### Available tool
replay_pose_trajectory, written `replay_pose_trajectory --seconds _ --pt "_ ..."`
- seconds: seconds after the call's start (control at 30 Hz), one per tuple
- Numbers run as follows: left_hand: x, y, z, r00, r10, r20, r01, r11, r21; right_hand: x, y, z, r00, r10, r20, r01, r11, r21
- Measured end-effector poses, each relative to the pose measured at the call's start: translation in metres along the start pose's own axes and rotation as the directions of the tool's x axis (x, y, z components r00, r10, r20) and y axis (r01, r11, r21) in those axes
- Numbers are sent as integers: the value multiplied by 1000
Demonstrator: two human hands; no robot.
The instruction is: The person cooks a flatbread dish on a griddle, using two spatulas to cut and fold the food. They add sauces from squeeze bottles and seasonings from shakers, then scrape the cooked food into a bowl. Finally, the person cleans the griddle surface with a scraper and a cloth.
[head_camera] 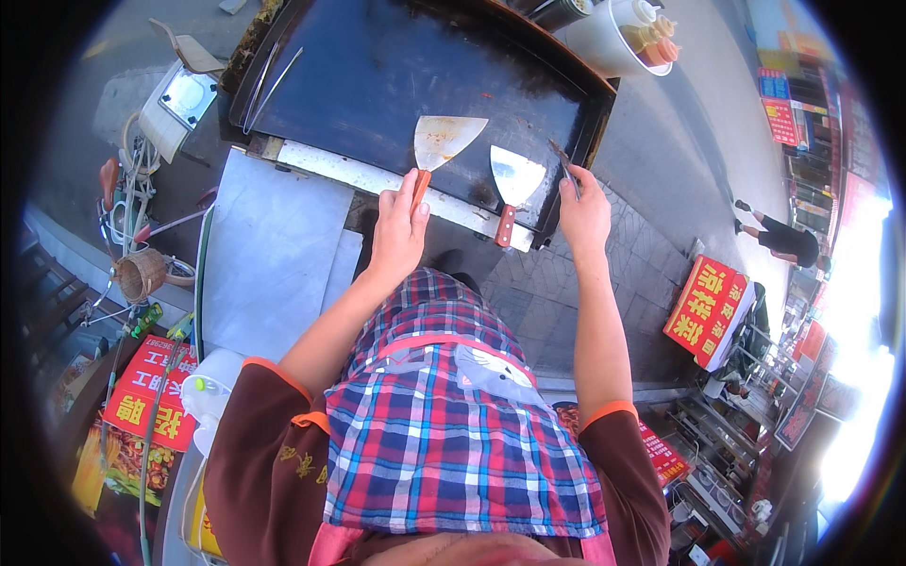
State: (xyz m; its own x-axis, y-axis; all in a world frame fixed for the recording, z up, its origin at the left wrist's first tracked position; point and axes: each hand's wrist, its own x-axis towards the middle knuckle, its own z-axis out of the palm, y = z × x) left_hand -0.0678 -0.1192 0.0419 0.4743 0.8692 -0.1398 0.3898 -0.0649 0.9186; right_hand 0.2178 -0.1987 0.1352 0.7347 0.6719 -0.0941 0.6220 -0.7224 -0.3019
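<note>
My left hand (400, 230) grips the brown handle of a wide metal griddle scraper (444, 139), whose stained blade is over the dark flat griddle (368, 78). A second griddle scraper (517, 173), shiny and with a riveted reddish-brown handle, lies across the griddle's near edge, between my hands. At the griddle's right front corner, my right hand (586, 212) holds a slim metal tool (570, 173) between thumb and fingers. Its far end looks dark; I cannot tell its exact kind. Metal tongs (265, 95) lie at the griddle's left end.
A white bucket of squeeze bottles (614, 44) stands beyond the griddle's right corner. Left of my left arm is a pale work surface (276, 247). A bicycle with a wicker basket (141, 274) is farther left. To the right, a person (789, 237) is in the street near a red sign (708, 304).
</note>
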Motion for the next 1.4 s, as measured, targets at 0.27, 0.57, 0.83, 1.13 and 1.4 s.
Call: replay_pose_trajectory --seconds 0.27,0.57,0.83,1.13,1.4 --pt "13 -38 73 667 -485 565 734 556 -390 -68 -78 44 955 -78 287 126 980 -156" --pt "-5 -19 112 690 -477 544 720 524 -454 -3 -61 102 940 77 332 46 936 -349" --pt "5 -22 119 695 -467 548 719 483 -500 5 -75 57 917 -23 398 181 913 -365" --pt "-21 -13 98 702 -401 589 699 547 -461 81 -116 101 946 -79 313 199 906 -373" --pt "-12 -57 -66 824 -506 254 559 659 -503 98 -52 56 971 -62 230 98 984 -149"
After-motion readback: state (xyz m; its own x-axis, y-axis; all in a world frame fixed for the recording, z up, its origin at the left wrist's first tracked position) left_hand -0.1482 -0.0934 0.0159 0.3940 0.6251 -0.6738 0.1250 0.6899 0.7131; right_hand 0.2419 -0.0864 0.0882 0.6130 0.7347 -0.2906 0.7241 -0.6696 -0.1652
